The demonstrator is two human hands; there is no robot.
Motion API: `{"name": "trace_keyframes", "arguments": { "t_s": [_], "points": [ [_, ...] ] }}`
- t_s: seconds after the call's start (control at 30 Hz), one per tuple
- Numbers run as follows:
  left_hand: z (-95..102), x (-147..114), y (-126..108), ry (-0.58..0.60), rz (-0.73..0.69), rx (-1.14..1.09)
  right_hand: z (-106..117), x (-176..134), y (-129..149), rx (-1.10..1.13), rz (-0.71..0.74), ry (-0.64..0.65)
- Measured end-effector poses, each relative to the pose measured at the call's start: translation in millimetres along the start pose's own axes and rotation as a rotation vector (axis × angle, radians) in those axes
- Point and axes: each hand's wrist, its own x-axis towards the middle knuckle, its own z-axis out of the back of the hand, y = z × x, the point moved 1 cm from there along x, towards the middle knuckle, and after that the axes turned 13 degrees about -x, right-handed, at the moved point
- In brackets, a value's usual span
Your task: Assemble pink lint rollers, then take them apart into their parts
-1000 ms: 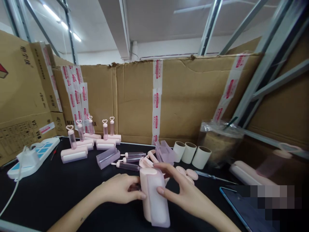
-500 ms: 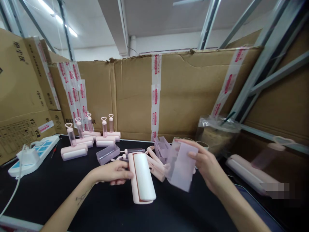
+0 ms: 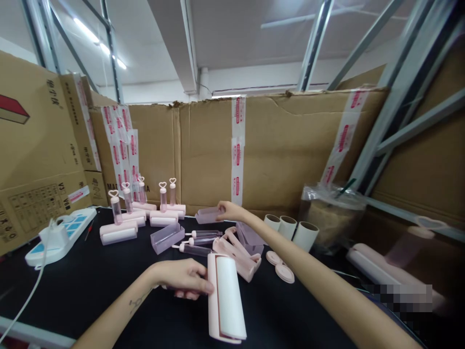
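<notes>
My left hand (image 3: 183,278) is closed on the pink end of a lint roller (image 3: 230,295), whose white paper roll sits in its pink housing and faces me. Farther back, my right hand (image 3: 232,212) pinches the end of a translucent purple cover (image 3: 207,215), low over the table or touching it; which one I cannot tell. In front of that lie several clear-tube handles (image 3: 198,249). Another purple cover (image 3: 167,237) rests to their left. Empty pink housings (image 3: 241,257) are heaped to their right, beside more purple covers (image 3: 250,237) partly behind my right forearm.
Several lint rollers (image 3: 119,232) with heart-topped handles stand at the back left, near a white power strip (image 3: 60,237). White paper rolls (image 3: 305,236), pink discs (image 3: 284,273) and a plastic bag (image 3: 330,218) are on the right. A cardboard wall (image 3: 203,150) closes off the back.
My right hand has carried the purple cover from the right to the back middle, uncovering the paper rolls and discs. My left hand and the lint roller appear lower, and the view has tilted up.
</notes>
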Motion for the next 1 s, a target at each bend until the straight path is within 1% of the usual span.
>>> {"name": "trace_keyframes", "arguments": {
  "t_s": [0.1,0.17,0.23,0.3,0.37,0.43,0.5,0.6,0.67,0.7,0.73,0.77,0.8,0.87,0.93,1.0],
  "points": [
    [-1.1,-0.3,-1.5,-0.014,-0.006,0.014,-7.9,9.4,-3.1,-0.076,-0.005,0.120],
    [-2.4,0.2,-1.7,-0.024,-0.023,0.008,-11.4,11.4,-3.9,-0.109,-0.021,0.172],
    [-3.6,1.1,-1.3,-0.037,-0.041,0.003,-13.2,11.3,-2.7,-0.116,-0.034,0.193],
    [-4.3,2.1,-0.7,-0.056,-0.056,-0.004,-11.9,9.3,0.6,-0.089,-0.035,0.174],
    [-4.1,2.9,-0.2,-0.078,-0.073,-0.016,-6.4,3.9,5.5,-0.030,-0.022,0.105],
    [-3.1,3.7,-0.2,-0.108,-0.101,-0.041,2.5,-7.6,11.8,0.061,-0.001,-0.013],
    [-1.9,4.4,-0.9,-0.144,-0.154,-0.079,12.0,-28.4,19.5,0.184,0.025,-0.149],
    [-2.1,5.8,-3.3,-0.235,-0.303,-0.184,20.4,-78.3,33.8,0.399,0.053,-0.320],
    [-5.3,6.7,-5.4,-0.325,-0.438,-0.291,20.0,-118.3,43.8,0.551,0.043,-0.427],
    [-8.1,7.4,-6.0,-0.369,-0.500,-0.347,17.9,-137.3,48.2,0.761,0.021,-0.480],
    [-11.7,8.3,-6.2,-0.402,-0.553,-0.398,14.5,-154.0,52.4,0.896,0.004,-0.494],
    [-16.0,9.6,-5.9,-0.416,-0.597,-0.440,10.4,-167.5,56.4,0.970,0.016,-0.472],
    [-20.8,11.2,-4.9,-0.411,-0.631,-0.473,5.7,-177.3,59.3,1.040,0.019,-0.454],
    [-30.4,15.0,-1.7,-0.349,-0.675,-0.522,-3.3,-186.5,61.2,1.114,0.018,-0.445],
    [-37.7,18.2,1.8,-0.261,-0.685,-0.560,-10.7,-185.4,57.5,1.159,-0.017,-0.471],
    [-40.4,19.1,3.7,-0.186,-0.665,-0.548,-15.9,-180.7,50.1,1.177,-0.080,-0.490]
  ]
}}
